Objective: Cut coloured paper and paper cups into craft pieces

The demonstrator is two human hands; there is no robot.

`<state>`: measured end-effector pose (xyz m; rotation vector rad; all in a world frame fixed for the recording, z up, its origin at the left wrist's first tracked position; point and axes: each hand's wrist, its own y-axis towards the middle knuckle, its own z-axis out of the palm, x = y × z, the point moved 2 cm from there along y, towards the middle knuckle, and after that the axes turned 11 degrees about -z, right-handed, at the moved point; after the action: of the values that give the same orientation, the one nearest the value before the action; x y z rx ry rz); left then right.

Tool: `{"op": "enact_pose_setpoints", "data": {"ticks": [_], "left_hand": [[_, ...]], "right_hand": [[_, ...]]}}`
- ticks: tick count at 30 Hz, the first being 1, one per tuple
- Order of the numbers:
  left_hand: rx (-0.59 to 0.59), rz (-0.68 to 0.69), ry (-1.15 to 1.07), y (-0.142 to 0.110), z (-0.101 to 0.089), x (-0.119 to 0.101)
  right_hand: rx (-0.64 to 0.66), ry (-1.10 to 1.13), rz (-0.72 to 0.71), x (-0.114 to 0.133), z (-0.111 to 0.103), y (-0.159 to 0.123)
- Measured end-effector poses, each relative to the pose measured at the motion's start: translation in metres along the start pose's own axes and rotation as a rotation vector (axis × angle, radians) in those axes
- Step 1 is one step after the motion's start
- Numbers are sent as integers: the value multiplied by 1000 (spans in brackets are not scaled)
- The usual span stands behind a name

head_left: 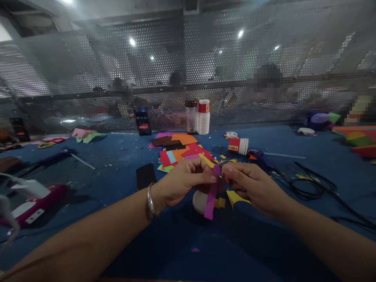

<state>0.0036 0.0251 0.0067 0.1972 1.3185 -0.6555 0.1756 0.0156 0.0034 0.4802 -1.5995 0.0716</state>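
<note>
My left hand [188,180], with a silver bangle at the wrist, pinches a purple paper strip [212,199] near its upper end. The strip hangs down at a slight tilt. Just right of its top, my right hand [246,180] is closed, thumb against fingers; whatever it may hold is too small to make out. Partly hidden behind the strip is a round white object [200,201], like a cup seen end-on. Beside it are small yellow paper pieces [221,202]. A larger yellow paper piece [235,197] lies under my right hand.
Coloured paper sheets [183,139] lie behind my hands. A paper cup [238,146] lies on its side near a blue glue gun [261,158] with a coiled cable [308,186]. Stacked cups [203,121] stand by a clear bottle [191,119]. A power strip [41,207] sits left.
</note>
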Motion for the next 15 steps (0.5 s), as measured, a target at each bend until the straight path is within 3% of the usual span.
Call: {"op": "enact_pose_setpoints", "data": {"ticks": [5,15], "left_hand": [[63,-20,47,-2,-3,-5],[12,17,10,1,-9,-7]], "right_hand": [[39,-22,10,-2,-1,1],[26,-27,20,0,-3,2]]}}
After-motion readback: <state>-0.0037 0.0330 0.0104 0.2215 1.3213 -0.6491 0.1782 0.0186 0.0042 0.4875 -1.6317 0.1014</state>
